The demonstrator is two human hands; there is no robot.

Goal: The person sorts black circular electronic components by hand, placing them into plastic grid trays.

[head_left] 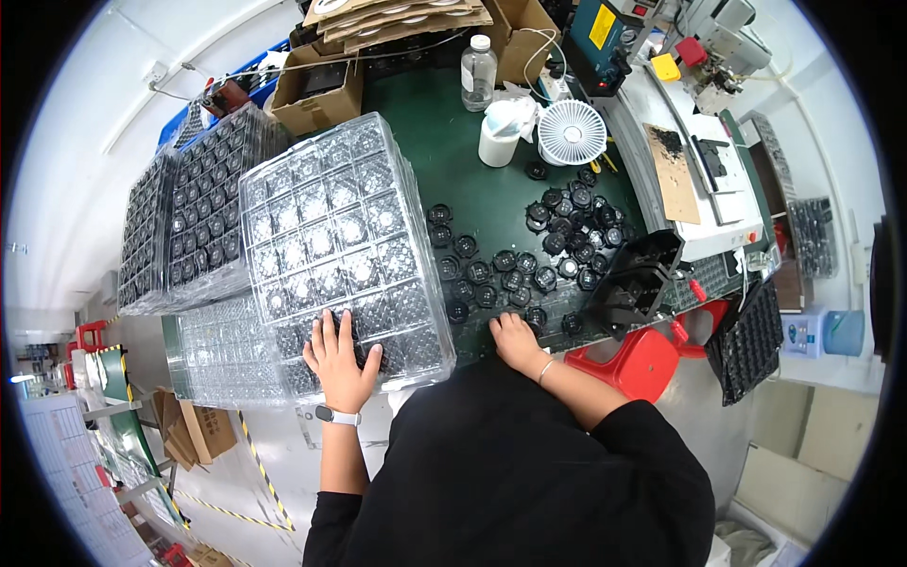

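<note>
I saw glossy clear plastic in the tray stack (pixel 345 236), matt black plastic in the small fan parts (pixel 529 255), a smooth green bench (pixel 444 161), and rough brown cardboard boxes (pixel 316 90).

A green-topped bench (pixel 444 142) carries stacked clear trays (pixel 340 236), scattered black parts (pixel 529 255), a bottle (pixel 478 71), and a small fan (pixel 572 132).

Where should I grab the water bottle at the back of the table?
Grip the bottle around its clear middle, coming from the front. It stands upright, and that side looks open; a box crowds it behind and a white cup stands nearer you, so probably reach over that.
</note>
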